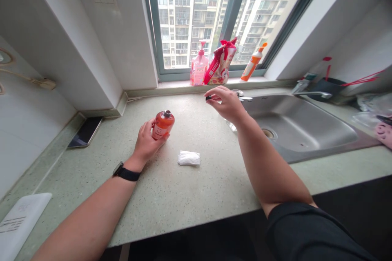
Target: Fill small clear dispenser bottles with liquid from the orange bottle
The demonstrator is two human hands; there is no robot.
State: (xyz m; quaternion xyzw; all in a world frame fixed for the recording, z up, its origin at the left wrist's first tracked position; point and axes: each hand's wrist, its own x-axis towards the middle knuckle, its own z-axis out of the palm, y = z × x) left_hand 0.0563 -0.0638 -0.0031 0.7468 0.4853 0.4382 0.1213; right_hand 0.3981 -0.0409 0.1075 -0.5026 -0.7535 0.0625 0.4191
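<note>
A bottle of orange-red liquid (164,120) stands on the pale green speckled counter (171,195), its dark neck uncovered. Wrapped around its left side and front is my left hand (147,140), which wears a black watch at the wrist. Over the counter near the sink, my right hand (226,102) pinches a small black bottle cap (208,98) between its fingertips, apart from the bottle. Between my arms lies a folded white tissue (189,158). Something clear and shiny is partly hidden behind my right wrist.
The steel sink (306,126) is set into the counter at the right. A pink pump bottle (199,67), a red refill pouch (222,62) and an orange bottle (252,63) stand on the windowsill. A phone (85,131) lies at the left wall, a white container (23,222) at lower left.
</note>
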